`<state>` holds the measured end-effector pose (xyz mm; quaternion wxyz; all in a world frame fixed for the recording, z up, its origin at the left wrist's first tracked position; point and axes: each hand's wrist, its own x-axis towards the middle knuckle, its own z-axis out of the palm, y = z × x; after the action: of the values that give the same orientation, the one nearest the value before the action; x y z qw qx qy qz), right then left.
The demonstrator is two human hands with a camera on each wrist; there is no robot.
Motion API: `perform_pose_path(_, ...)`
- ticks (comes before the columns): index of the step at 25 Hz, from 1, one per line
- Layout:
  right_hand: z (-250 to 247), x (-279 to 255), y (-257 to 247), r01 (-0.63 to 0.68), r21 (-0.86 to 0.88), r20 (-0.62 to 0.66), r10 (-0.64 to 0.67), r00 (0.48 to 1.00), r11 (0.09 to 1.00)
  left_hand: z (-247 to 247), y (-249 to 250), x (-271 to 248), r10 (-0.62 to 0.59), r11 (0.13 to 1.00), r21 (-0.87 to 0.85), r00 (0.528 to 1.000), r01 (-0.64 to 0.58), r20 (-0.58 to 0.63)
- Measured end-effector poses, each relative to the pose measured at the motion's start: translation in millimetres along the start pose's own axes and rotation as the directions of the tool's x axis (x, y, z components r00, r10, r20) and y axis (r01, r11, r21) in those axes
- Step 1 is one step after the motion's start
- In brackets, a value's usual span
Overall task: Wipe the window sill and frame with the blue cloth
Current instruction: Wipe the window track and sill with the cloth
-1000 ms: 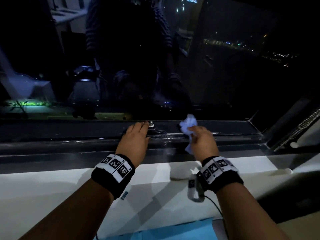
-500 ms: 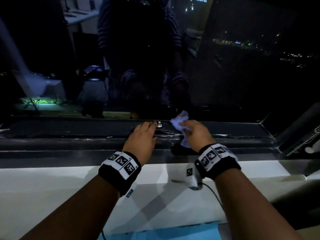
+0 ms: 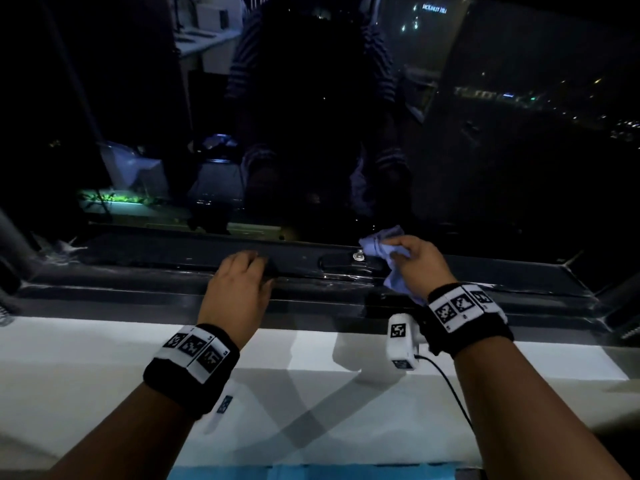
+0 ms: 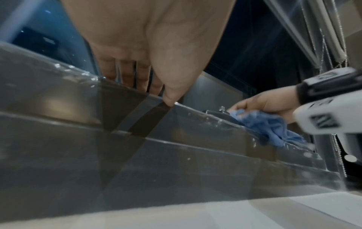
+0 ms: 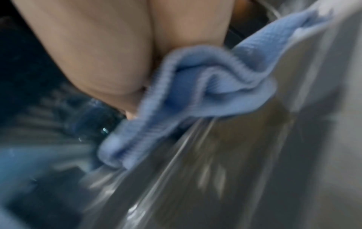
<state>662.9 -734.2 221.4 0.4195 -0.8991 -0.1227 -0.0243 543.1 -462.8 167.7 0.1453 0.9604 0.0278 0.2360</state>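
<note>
Right hand point(image 3: 420, 266) fingers bunch the blue cloth point(image 3: 388, 252), centre-right of head view: soft, light, floppy; grip mid-wad. Left hand point(image 3: 239, 289) fingers straight, resting on dark frame point(image 3: 138, 258).

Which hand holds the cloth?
The right hand grips the blue cloth on the frame; the left hand rests bare on it.

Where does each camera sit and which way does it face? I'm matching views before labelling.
Head: on the head, facing forward and down at the frame; shows left hand and right hand.
Left wrist: under the left hand, along its fingers resting on the frame.
Right wrist: under the right hand, at the cloth.
Shared: all three show the cloth.
</note>
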Motion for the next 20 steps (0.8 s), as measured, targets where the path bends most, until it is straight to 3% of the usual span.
perform_pose_path(2,17.8,-20.6,-9.6,0.076,-0.007,-0.139,-0.077,0.987,0.997,1.1,-3.4,-1.1,-0.017,1.000,-0.001,1.000,0.017,-0.003)
perform_pose_path(5,49.5,-58.9,-16.7,0.092,-0.302,-0.287,-0.182,0.940,0.949,2.7,-3.8,-1.4,-0.009,1.000,-0.009,1.000,0.008,-0.022)
perform_pose_path(9,28.0,-63.3,-13.7,0.119,-0.317,-0.278,-0.213,0.937,0.941,0.4,-5.4,0.0,-0.002,1.000,-0.026,1.000,0.001,-0.027)
perform_pose_path(11,22.1,-47.8,-7.8,0.023,-0.265,-0.340,-0.116,0.933,0.964,0.2,-6.6,0.4,-0.012,0.999,-0.032,1.000,0.011,-0.018)
perform_pose_path(15,48.3,-48.9,-17.2,0.030,-0.292,-0.262,-0.110,0.959,0.956,0.0,-5.6,0.1,-0.012,0.999,-0.036,1.000,0.012,0.001)
perform_pose_path(18,56.8,-73.4,-22.7,0.012,-0.239,-0.282,-0.081,0.956,0.971,-2.4,-9.6,-0.3,-0.001,0.999,-0.047,1.000,0.002,0.017)
perform_pose_path(20,70.4,-99.7,-34.4,0.170,-0.212,-0.310,-0.232,0.922,0.962,-5.4,-15.5,-0.5,0.035,0.995,-0.091,0.999,-0.033,0.026)
